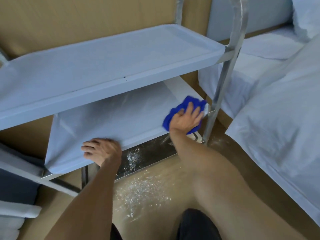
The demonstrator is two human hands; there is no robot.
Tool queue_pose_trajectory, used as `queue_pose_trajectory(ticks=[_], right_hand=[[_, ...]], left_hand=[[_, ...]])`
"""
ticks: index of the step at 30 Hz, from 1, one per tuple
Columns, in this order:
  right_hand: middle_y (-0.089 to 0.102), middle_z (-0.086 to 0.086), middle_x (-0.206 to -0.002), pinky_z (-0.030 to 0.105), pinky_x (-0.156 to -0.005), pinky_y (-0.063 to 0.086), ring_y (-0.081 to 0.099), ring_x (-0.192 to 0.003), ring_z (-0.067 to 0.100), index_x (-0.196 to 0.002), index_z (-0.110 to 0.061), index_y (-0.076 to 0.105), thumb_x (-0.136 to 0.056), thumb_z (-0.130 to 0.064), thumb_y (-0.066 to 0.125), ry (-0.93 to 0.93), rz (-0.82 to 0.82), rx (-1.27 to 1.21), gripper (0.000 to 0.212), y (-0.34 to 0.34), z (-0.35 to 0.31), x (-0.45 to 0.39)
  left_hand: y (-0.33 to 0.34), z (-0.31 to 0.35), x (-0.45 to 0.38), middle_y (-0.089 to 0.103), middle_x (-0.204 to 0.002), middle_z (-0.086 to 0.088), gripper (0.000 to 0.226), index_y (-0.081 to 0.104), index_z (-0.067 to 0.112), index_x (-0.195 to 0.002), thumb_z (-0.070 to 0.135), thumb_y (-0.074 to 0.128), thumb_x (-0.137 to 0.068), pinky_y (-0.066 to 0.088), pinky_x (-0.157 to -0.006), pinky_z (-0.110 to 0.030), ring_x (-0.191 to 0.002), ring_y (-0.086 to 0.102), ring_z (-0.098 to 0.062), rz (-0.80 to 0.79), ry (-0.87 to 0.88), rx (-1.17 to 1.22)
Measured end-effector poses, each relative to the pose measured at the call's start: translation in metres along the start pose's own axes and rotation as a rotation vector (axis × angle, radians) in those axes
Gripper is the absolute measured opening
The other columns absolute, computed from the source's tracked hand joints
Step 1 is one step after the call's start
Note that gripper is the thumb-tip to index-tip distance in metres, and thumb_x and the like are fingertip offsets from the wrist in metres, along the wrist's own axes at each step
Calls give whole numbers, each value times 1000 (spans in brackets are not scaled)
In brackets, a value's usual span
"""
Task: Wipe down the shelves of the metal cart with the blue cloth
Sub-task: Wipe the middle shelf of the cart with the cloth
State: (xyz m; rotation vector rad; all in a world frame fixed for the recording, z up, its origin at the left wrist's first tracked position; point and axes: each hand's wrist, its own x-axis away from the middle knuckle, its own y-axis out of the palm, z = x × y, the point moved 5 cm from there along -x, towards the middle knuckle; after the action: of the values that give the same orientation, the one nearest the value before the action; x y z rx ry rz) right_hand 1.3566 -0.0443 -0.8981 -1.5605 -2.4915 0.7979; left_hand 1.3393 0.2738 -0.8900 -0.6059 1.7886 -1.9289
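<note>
The metal cart has a top shelf (107,54) and a middle shelf (110,118), both covered in pale blue film. My right hand (186,118) presses the crumpled blue cloth (188,103) onto the right end of the middle shelf, fingers spread over it. My left hand (101,150) grips the front edge of that middle shelf, fingers curled over the rim. Below, the bare bottom shelf (149,156) shows shiny metal dusted with white flecks. The cloth's underside is hidden by my hand.
The cart's chrome upright post (223,80) stands just right of the cloth. White bedding (280,129) lies at the right. Cardboard (69,18) backs the cart and covers the floor, with white crumbs (142,191) scattered on it. My bare knee (223,184) is in front.
</note>
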Motion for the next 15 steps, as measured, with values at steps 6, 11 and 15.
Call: queue_pose_trajectory(ticks=[6,11,15], right_hand=[[42,18,-151,49,-118,27,27,-145,39,-143,-9,49,-99,-27,45,77,177,-108,48,-16,22,-41],[29,17,-160,53,-121,19,13,-150,41,-146,-10,46,-100,-32,41,-215,-13,54,52,-4,-6,59],[19,16,-163,56,-121,8,3,-151,40,-154,-19,34,-91,-45,45,-614,-367,144,69,17,-44,203]], left_hand=[[-3,0,4,21,-152,-32,59,26,-8,-146,26,27,-98,30,-107,-50,-136,24,-46,5,25,-9],[-13,-8,4,32,-146,-28,58,40,-3,-139,37,25,-100,37,-103,-47,-130,33,-42,-30,79,23],[-37,-33,1,52,-127,-21,45,65,4,-116,30,31,-101,44,-93,-40,-118,48,-34,-93,163,244]])
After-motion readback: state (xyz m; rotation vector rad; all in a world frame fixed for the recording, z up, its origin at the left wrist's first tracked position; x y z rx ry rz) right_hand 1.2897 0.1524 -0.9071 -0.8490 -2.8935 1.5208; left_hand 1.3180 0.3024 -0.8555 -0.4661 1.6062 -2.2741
